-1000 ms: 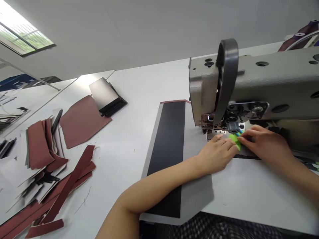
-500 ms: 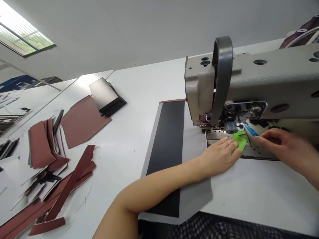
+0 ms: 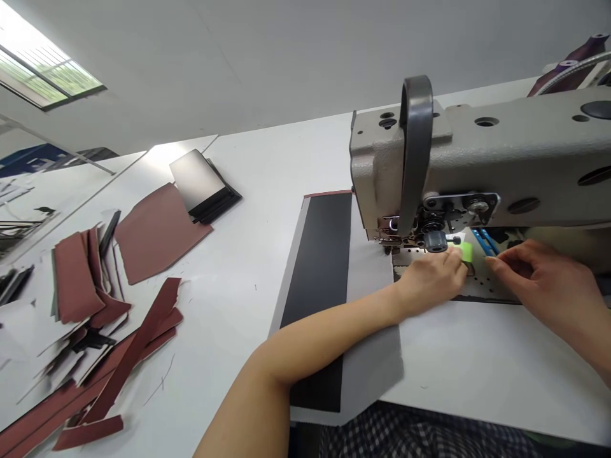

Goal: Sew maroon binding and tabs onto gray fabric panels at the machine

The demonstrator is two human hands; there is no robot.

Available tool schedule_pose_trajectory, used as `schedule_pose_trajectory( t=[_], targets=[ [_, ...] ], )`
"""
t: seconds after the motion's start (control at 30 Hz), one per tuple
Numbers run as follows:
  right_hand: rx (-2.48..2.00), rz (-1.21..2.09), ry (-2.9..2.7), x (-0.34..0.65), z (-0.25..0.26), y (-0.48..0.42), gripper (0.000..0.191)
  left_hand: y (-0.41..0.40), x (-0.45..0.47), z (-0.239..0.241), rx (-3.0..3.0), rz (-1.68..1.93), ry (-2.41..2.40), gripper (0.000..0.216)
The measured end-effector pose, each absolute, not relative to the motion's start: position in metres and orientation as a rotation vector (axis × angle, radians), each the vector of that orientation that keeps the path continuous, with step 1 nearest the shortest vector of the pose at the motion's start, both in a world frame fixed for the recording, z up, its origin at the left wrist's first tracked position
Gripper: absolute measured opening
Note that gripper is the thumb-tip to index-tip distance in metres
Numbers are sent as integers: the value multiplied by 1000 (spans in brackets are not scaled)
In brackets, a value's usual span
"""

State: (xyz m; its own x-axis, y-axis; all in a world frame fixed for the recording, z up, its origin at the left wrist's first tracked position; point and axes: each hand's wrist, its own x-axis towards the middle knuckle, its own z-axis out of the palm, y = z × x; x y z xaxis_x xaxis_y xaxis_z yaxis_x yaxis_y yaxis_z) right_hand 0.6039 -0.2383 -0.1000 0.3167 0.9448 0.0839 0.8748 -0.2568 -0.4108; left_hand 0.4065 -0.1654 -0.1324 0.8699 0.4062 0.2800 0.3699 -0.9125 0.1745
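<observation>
A grey industrial sewing machine [image 3: 482, 159] stands at the right on a white table [image 3: 267, 165]. My left hand [image 3: 432, 280] reaches under its head and pinches a small bright green piece [image 3: 466, 252] near the needle area. My right hand [image 3: 539, 280] rests on the machine bed just right of it, fingers curled, fingertips near a blue tool [image 3: 484, 242]. What it holds, if anything, is hidden. A grey panel with a black strip [image 3: 324, 267] lies under my left forearm.
Dark red leather pieces and strips [image 3: 114, 305] lie heaped at the left. A larger red piece [image 3: 157, 229] and a stack of black-backed panels [image 3: 203, 184] sit farther back. A dark lever [image 3: 414, 146] arches over the machine head.
My left hand has slid the green piece up toward the needle. My right hand let go of it and drew back to the right, then settled on the bed.
</observation>
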Motion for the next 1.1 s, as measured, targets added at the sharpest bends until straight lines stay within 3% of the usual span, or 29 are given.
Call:
schedule_pose_trajectory(
  t=[0.13, 0.33, 0.5, 0.67, 0.9, 1.1],
  targets=[
    [-2180, 239, -1770, 597, -108, -234, 49, -166, 405, -134, 2864, 327, 752, 32],
    [-2173, 144, -2000, 583, -122, -215, 37, -174, 385, -121, 2730, 441, 667, 27],
    [-2113, 169, -1948, 587, -123, -226, 46, -193, 325, -103, 1872, 601, 869, 18],
    [-1708, 695, -1890, 553, -117, -245, 43, -205, 290, -98, 1044, 672, 976, 44],
    [-1489, 1270, -1863, 498, -97, -241, 33, -217, 285, -96, 1512, 500, 1065, 35],
    [-1557, 1344, -1763, 505, -106, -239, 36, -207, 275, -94, 1375, 442, 962, 39]
  ],
)
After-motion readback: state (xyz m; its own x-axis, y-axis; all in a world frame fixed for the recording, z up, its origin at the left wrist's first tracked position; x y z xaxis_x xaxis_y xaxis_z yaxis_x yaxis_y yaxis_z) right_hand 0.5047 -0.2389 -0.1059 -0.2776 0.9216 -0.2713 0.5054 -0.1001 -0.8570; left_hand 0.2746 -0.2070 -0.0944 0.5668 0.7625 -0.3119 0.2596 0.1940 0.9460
